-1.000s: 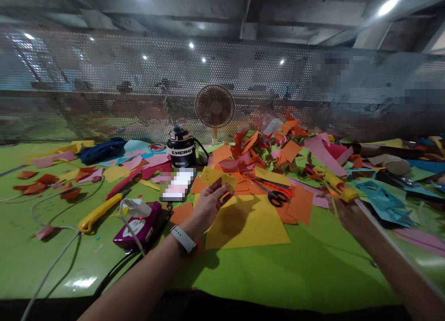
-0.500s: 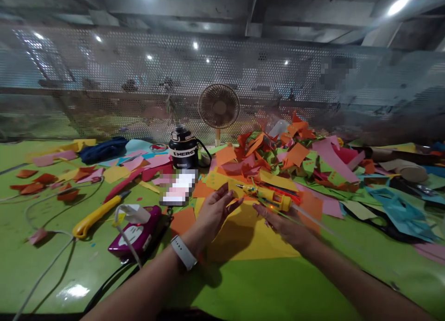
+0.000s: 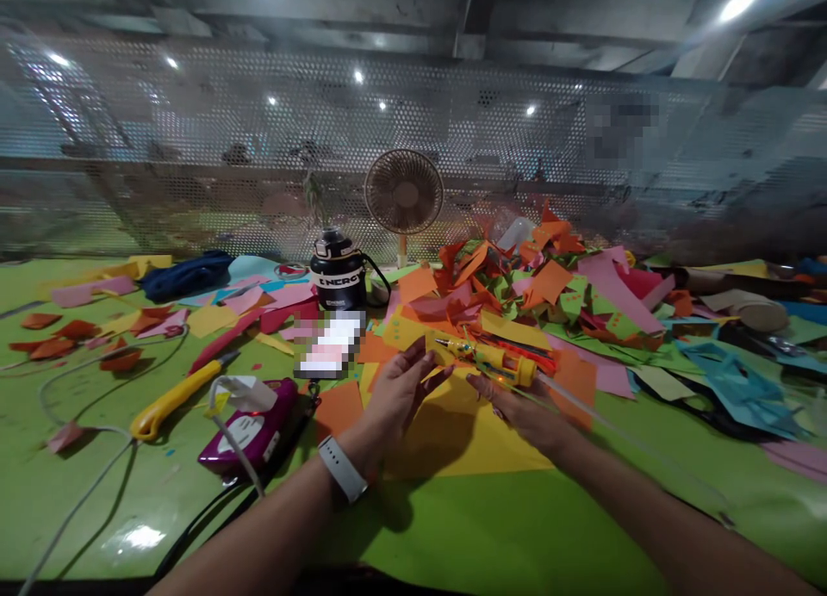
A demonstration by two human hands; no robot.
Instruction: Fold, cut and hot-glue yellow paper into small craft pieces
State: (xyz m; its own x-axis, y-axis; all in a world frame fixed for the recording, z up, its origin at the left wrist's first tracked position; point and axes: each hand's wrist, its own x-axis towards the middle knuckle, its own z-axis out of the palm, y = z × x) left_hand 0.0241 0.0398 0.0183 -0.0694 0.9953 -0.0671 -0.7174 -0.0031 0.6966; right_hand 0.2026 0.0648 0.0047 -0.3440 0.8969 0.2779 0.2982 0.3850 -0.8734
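My right hand [image 3: 517,405] is closed around a yellow hot glue gun [image 3: 502,363], which lies level with its metal nozzle pointing left and a small orange light glowing on its body. A long translucent stick [image 3: 600,417] runs out from its back end to the right. My left hand [image 3: 401,389], a white band on its wrist, pinches a small yellow paper piece [image 3: 434,346] close to the nozzle. The fingers partly hide that piece. Below both hands lies a large yellow paper sheet [image 3: 465,441] on the green table [image 3: 465,527].
Heaped coloured paper scraps [image 3: 510,277] lie behind my hands. A fan [image 3: 404,191] and a black bottle [image 3: 337,273] stand at the back. To the left are a blurred-out phone [image 3: 331,344], a purple power strip [image 3: 249,428] with a plugged cable, and a yellow-handled tool [image 3: 174,400].
The view has shifted slightly, so the table things sit a little further left and up. Both hands keep nearly the same pose and hold the same things.
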